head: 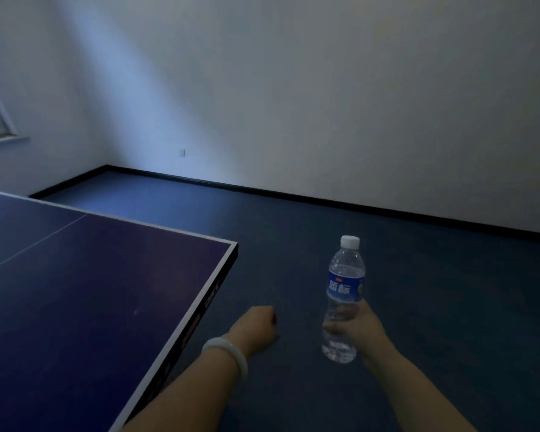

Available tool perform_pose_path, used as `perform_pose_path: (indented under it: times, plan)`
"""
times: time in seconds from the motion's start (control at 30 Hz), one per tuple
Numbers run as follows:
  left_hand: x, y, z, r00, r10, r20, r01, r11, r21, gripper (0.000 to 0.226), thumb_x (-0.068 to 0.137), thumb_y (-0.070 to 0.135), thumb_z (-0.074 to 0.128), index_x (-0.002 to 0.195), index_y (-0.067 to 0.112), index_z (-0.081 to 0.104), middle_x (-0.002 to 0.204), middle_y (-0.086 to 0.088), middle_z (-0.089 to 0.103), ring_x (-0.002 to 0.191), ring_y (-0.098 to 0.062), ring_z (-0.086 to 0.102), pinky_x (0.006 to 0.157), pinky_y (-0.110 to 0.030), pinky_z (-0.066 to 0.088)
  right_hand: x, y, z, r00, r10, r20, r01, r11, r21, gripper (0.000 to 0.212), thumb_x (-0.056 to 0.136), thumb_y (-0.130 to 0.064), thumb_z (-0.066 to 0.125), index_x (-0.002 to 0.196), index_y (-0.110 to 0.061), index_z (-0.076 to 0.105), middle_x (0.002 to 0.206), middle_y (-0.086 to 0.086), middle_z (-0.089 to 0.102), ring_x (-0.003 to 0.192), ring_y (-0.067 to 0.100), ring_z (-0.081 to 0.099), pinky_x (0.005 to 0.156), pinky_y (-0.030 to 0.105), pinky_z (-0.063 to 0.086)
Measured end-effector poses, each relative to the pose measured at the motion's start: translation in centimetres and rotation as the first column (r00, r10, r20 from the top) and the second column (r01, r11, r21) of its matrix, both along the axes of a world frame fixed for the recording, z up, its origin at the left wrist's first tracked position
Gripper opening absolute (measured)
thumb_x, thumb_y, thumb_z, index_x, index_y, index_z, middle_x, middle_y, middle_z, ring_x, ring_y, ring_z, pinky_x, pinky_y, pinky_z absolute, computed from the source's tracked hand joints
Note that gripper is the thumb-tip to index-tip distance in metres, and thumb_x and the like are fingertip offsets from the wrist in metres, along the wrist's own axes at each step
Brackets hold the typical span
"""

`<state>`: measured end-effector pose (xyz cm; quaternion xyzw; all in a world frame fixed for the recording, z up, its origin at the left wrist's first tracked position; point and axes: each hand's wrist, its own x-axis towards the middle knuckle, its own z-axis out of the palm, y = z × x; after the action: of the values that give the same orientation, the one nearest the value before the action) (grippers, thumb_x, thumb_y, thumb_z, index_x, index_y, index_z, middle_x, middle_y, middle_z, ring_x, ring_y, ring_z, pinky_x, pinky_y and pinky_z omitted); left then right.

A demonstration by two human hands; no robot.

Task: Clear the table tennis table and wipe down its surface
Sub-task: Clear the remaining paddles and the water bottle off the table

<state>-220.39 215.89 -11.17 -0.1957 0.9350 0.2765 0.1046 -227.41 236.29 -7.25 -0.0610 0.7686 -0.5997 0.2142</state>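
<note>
both hands (pixel 303 325) off table edge (pixel 206 294) (bottle (pixel 343 294) gripped)

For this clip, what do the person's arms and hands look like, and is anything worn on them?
Both forearms are bare, with no sleeves in view and no gloves. The left hand has a pale, smooth, rounded bangle bracelet around its wrist. The right hand shows no bracelet or watch on the visible wrist. The dim light hides any rings.
</note>
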Motion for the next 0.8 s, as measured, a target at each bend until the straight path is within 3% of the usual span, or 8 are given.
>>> perform_pose_path:
  times: [0.1,0.23,0.37,0.57,0.8]
  plan:
    - [-6.9,-3.0,-0.3,1.000,0.004,0.013,-0.004,1.000,0.001,0.030,0.089,0.027,0.064,0.117,0.017,0.058,0.120,-0.003,0.058,0.103,-0.018,0.058,0.088,-0.030,0.050,-6.7,-2.9,-0.3,0.999,-0.035,0.026,0.036,0.999,-0.019,0.048,0.069,0.016,0.075,0.109,-0.001,0.055,0.098,0.021,0.067,0.091,0.036,0.067,0.086,0.049,0.054]
    - [-17.3,-7.3,-0.3,1.000,0.027,-0.013,-0.027,0.999,-0.028,0.032,0.087,0.030,0.066,0.115,0.018,0.059,0.118,-0.002,0.058,0.105,-0.019,0.059,0.089,-0.029,0.049,-17.1,-6.8,-1.1,1.000,0.000,0.028,0.001,1.000,-0.016,0.049,0.070,0.012,0.077,0.110,-0.006,0.055,0.098,0.017,0.068,0.090,0.030,0.068,0.080,0.041,0.055]
    - [-27.5,-12.3,0.7,0.997,0.071,-0.031,-0.073,0.995,-0.064,0.034,0.089,0.031,0.064,0.118,0.015,0.058,0.120,-0.004,0.060,0.108,-0.018,0.058,0.091,-0.028,0.048,-28.8,-11.5,-1.1,0.998,0.068,0.005,-0.068,0.998,-0.013,0.048,0.071,0.010,0.077,0.107,-0.011,0.054,0.097,0.014,0.068,0.090,0.028,0.067,0.084,0.045,0.056]
    - [-38.9,-20.8,1.9,0.980,0.193,-0.042,-0.196,0.978,-0.066,0.033,0.090,0.031,0.062,0.117,0.012,0.059,0.121,-0.004,0.060,0.110,-0.019,0.057,0.091,-0.027,0.045,-43.3,-21.6,0.0,0.976,0.219,0.006,-0.219,0.975,0.022,0.052,0.070,0.009,0.079,0.110,-0.011,0.053,0.101,0.012,0.066,0.091,0.023,0.066,0.069,0.030,0.052]
    - [-49.1,-33.8,-0.7,0.960,0.281,0.019,-0.279,0.959,-0.055,0.029,0.089,0.028,0.062,0.112,0.010,0.061,0.115,-0.005,0.062,0.106,-0.020,0.058,0.085,-0.025,0.044,-55.5,-36.4,-1.2,0.928,0.373,0.009,-0.371,0.923,0.099,0.054,0.070,0.004,0.080,0.114,-0.012,0.052,0.103,0.008,0.065,0.092,0.018,0.064,0.066,0.024,0.049]
